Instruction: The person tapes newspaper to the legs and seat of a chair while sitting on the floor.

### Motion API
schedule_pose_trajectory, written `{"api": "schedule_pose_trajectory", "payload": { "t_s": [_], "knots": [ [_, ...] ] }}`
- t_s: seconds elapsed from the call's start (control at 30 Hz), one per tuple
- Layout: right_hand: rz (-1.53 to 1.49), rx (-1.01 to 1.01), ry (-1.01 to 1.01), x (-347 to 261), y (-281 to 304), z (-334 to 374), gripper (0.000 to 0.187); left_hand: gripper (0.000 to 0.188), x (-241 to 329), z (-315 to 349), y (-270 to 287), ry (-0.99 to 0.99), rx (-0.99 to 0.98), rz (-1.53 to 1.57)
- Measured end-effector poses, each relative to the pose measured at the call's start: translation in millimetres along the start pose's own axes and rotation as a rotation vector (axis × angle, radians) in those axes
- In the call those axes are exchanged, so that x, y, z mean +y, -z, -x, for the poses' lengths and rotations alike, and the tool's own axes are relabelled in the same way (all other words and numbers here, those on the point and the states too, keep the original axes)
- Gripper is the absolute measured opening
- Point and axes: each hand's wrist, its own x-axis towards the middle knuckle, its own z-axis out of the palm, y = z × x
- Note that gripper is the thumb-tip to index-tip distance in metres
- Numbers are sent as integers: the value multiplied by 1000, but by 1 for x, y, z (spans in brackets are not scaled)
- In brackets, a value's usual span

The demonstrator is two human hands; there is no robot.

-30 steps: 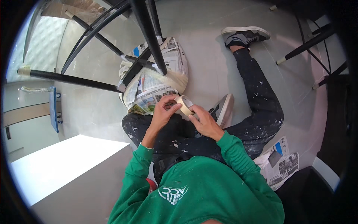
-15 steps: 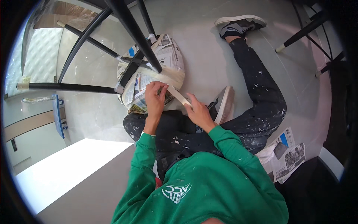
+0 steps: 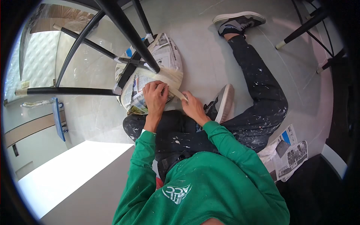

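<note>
An upturned stool with black legs [image 3: 129, 30] stands before me, its round seat wrapped in newspaper [image 3: 165, 54] with pale masking tape along the edge. A strip of masking tape [image 3: 177, 92] runs between my hands, close to the near side of the wrapped seat. The fingers of my left hand [image 3: 154, 99] are closed on the strip's left end, against the paper. My right hand [image 3: 195, 109] pinches its other end between thumb and fingers. The fingertips of my left hand are partly hidden.
My bent legs in paint-spotted trousers [image 3: 258, 78] lie around the work area. Loose newspaper [image 3: 292, 157] lies on the floor at right. More black legs with pale tips [image 3: 300, 35] stand at upper right. A white block [image 3: 82, 161] is at lower left, near a blue board [image 3: 59, 120].
My right hand has moved slightly left and up, bringing its end of the tape closer to the wrapped seat. My left hand has shifted slightly, its fingers now nearer the paper.
</note>
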Motion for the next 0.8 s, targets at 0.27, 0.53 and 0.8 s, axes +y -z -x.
{"api": "schedule_pose_trajectory", "payload": {
  "t_s": [0.27,0.53,0.8],
  "knots": [
    [41,-69,-95,-6,-5,-21,29,14,-4,2,-1,-22,11,-24],
    [54,-93,-71,9,-12,-38,36,60,-2,-5,2,48,14,-52],
    [17,-163,-104,4,-10,-48,33,47,-24,10,-8,72,109,-36]
  ]
}}
